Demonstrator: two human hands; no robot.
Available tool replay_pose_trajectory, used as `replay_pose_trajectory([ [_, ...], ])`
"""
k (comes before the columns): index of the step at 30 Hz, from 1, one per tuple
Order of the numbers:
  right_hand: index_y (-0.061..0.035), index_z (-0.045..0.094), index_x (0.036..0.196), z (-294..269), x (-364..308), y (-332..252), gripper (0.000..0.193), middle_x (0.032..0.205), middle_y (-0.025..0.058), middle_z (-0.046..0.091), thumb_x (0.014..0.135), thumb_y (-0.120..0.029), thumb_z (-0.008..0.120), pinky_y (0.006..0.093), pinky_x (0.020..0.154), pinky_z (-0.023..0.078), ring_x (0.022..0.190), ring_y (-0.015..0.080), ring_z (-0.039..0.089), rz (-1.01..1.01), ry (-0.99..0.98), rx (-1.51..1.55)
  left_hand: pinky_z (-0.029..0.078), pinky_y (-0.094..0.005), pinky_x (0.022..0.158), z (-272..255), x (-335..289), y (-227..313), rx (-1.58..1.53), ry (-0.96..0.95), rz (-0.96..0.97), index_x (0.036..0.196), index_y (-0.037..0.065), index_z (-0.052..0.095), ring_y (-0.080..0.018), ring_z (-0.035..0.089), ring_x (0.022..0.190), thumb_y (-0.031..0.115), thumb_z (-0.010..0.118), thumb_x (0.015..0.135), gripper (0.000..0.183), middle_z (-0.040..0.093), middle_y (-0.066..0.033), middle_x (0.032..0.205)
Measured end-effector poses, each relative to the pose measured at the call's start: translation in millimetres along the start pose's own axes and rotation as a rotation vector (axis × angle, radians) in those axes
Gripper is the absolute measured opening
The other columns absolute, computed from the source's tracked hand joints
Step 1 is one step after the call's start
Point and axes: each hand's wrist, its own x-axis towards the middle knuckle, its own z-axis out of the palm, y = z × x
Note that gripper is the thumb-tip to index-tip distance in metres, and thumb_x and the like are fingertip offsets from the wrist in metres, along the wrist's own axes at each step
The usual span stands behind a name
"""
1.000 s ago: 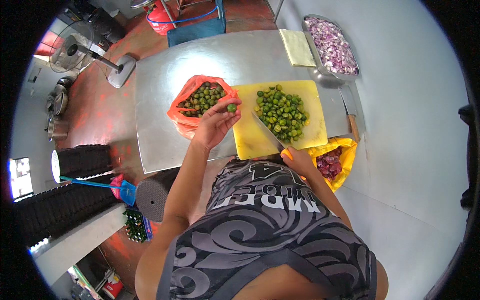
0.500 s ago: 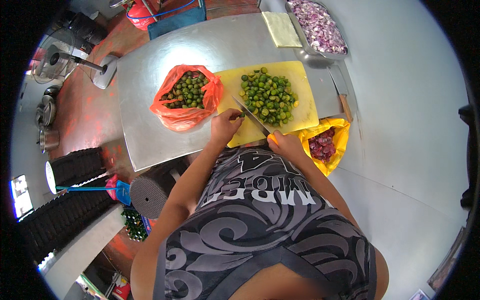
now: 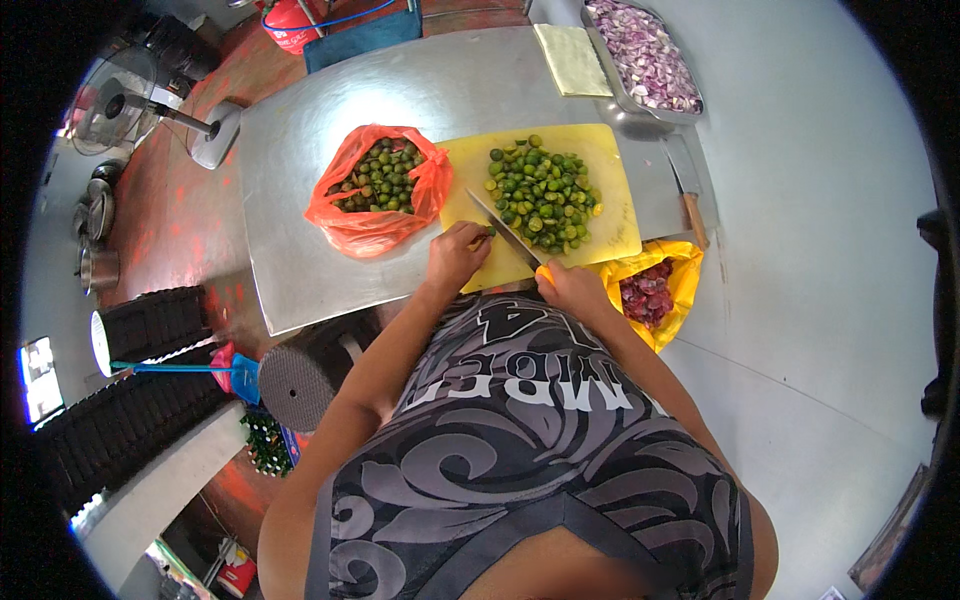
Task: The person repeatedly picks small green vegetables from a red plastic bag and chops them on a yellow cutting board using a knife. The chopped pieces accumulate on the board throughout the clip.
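My right hand (image 3: 568, 286) grips the orange handle of a knife (image 3: 510, 237), whose blade slants up and left over the yellow cutting board (image 3: 618, 215). Close to the blade, my left hand (image 3: 458, 256) pinches a small green calamansi (image 3: 490, 231) against the board's left part. A heap of cut calamansi (image 3: 543, 195) covers the middle of the board, several showing their pale cut faces. Left of the board stands an open orange plastic bag (image 3: 362, 232) full of whole calamansi (image 3: 385, 175).
A yellow bag (image 3: 683, 275) of dark red pieces sits at the board's near right corner. Beyond it lies a second knife (image 3: 690, 205) with a wooden handle. A metal tray (image 3: 612, 85) of chopped onions and a folded pale cloth (image 3: 572, 60) are at the far right of the steel table (image 3: 285, 220).
The whole view has shifted slightly. Both hands keep nearly the same place on the board, the knife still in the right and the calamansi still under the left fingers.
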Motion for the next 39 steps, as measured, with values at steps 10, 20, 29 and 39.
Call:
replay_pose_trajectory([
  [10, -0.0062, 0.059, 0.104, -6, 9, -6, 0.036, 0.079, 0.0247, 0.069, 0.099, -0.041, 0.051, 0.0589, 0.067, 0.053, 0.075, 0.0464, 0.068, 0.023, -0.073, 0.057, 0.059, -0.0361, 0.068, 0, 2, 0, 0.021, -0.009, -0.005, 0.095, 0.003, 0.072, -0.0266, 0.072, 0.077, 0.008, 0.076, 0.079, 0.018, 0.072, -0.0112, 0.090],
  [20, -0.0015, 0.058, 0.099, 15, 68, -40, 0.035, 0.076, 0.0279, 0.067, 0.098, -0.036, 0.052, 0.0595, 0.068, 0.052, 0.073, 0.0491, 0.067, 0.081, 0.031, 0.185, 0.059, -0.0367, 0.069, 3, -1, -2, 0.072, -0.010, 0.033, 0.095, 0.005, 0.072, -0.0265, 0.073, 0.078, 0.012, 0.076, 0.081, 0.017, 0.073, -0.0095, 0.091],
  [29, -0.0071, 0.047, 0.110, 51, -30, 18, 0.035, 0.070, 0.0252, 0.067, 0.101, -0.040, 0.050, 0.0549, 0.056, 0.054, 0.065, 0.0453, 0.068, 0.112, -0.269, -0.028, 0.060, -0.0353, 0.072, 1, 1, 4, 0.050, -0.015, -0.104, 0.097, 0.004, 0.073, -0.0250, 0.074, 0.081, 0.014, 0.076, 0.083, 0.017, 0.074, -0.0111, 0.093],
  [39, -0.0121, 0.053, 0.105, 41, -26, 18, 0.039, 0.072, 0.0217, 0.067, 0.101, -0.051, 0.051, 0.0581, 0.063, 0.052, 0.074, 0.0457, 0.068, -0.038, -0.133, 0.126, 0.059, -0.0394, 0.071, -115, 71, -48, 0.299, 0.192, -0.174, 0.099, 0.004, 0.074, -0.0281, 0.074, 0.080, 0.012, 0.071, 0.085, 0.017, 0.075, -0.0147, 0.091],
])
